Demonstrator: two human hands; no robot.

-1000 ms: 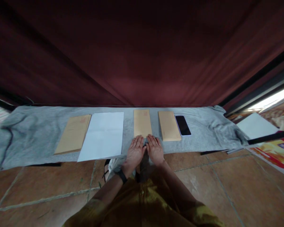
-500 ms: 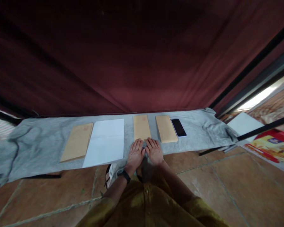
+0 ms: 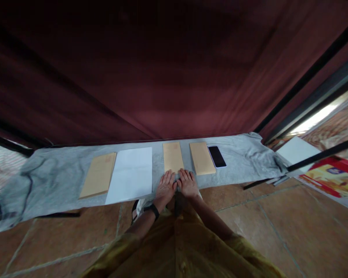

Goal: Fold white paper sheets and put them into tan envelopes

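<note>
Both my hands lie flat at the near end of a brown paper envelope (image 3: 173, 155) in the middle of the cloth. My left hand (image 3: 165, 186), with a dark band on its wrist, rests its fingertips at the envelope's near left edge. My right hand (image 3: 188, 184) lies beside it, fingers stretched over the near right corner, thumbs almost meeting. To the left are a stack of white paper (image 3: 131, 173) and a pile of brown envelopes (image 3: 98, 173). To the right lies another pile of brown envelopes (image 3: 202, 158), with a phone (image 3: 217, 156) along its right side.
A grey cloth (image 3: 243, 158) covers the narrow table. Behind it hangs a dark red curtain (image 3: 174, 96). On the right stand a dark metal bar (image 3: 324, 153), a white board (image 3: 297, 152) and a red and yellow box (image 3: 336, 177). Tiled floor (image 3: 243, 216) shows below.
The view has shifted slightly. My hands stay flat at the envelope's near end, with the right hand a little further left. The papers and phone keep their places on the cloth.
</note>
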